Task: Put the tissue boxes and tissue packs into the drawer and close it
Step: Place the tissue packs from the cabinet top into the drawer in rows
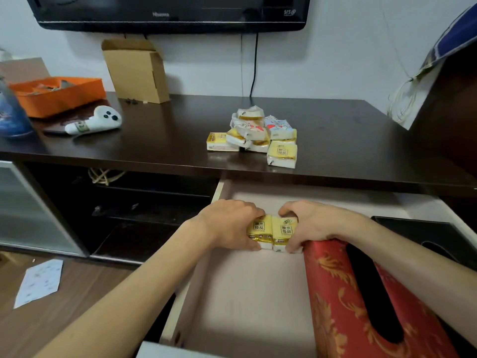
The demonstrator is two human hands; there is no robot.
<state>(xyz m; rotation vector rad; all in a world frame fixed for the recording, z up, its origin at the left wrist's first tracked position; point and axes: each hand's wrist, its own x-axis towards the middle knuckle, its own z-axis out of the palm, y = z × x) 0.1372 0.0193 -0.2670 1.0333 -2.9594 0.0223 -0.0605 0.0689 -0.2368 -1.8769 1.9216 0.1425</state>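
Observation:
The drawer (242, 301) stands pulled out below the dark tabletop, with a pale bare floor. Inside it, my left hand (227, 223) grips one yellow tissue pack (259, 229) and my right hand (317, 223) grips a second yellow tissue pack (284, 232); the two packs touch side by side, low over the drawer floor. A red and gold tissue box (343, 301) lies in the drawer under my right forearm, and a black tissue box (426, 233) sits to its right. A pile of several tissue packs (260, 135) rests on the tabletop.
On the dark tabletop (348, 140) stand an orange tray (59, 95), a white controller (98, 121), a cardboard box (136, 71) and a blue object (11, 115) at the far left. A television (170, 11) hangs above. A sheet of paper (38, 282) lies on the floor.

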